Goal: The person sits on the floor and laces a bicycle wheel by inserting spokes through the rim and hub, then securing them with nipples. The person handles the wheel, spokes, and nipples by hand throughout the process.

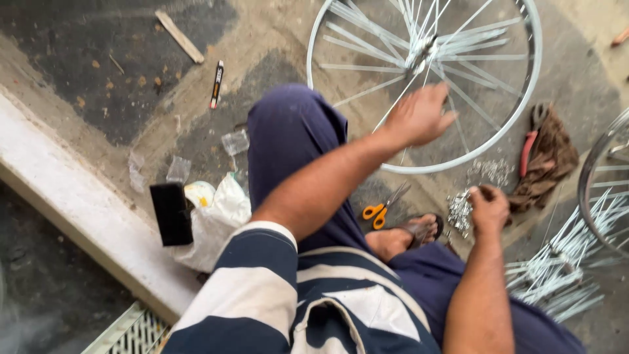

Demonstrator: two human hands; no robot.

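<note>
A silver bicycle wheel rim point(534, 85) with loose spokes fanning from its hub point(422, 49) lies flat on the concrete floor ahead of me. My left hand point(419, 117) hovers over its near side, fingers spread, blurred, holding nothing I can make out. My right hand point(488, 206) is closed, pinching into a heap of small shiny spoke nipples point(460, 211) beside my sandalled foot point(419, 229). What it pinches is too small to tell.
Orange-handled scissors point(379, 211) lie by my foot. Red-handled pliers point(529, 147) rest on a brown rag point(553, 160). A bundle of spokes point(563, 269) and a second rim point(599, 177) sit right. A black block point(171, 213), white bag point(219, 219), utility knife point(216, 84) and a raised concrete ledge point(72, 196) are left.
</note>
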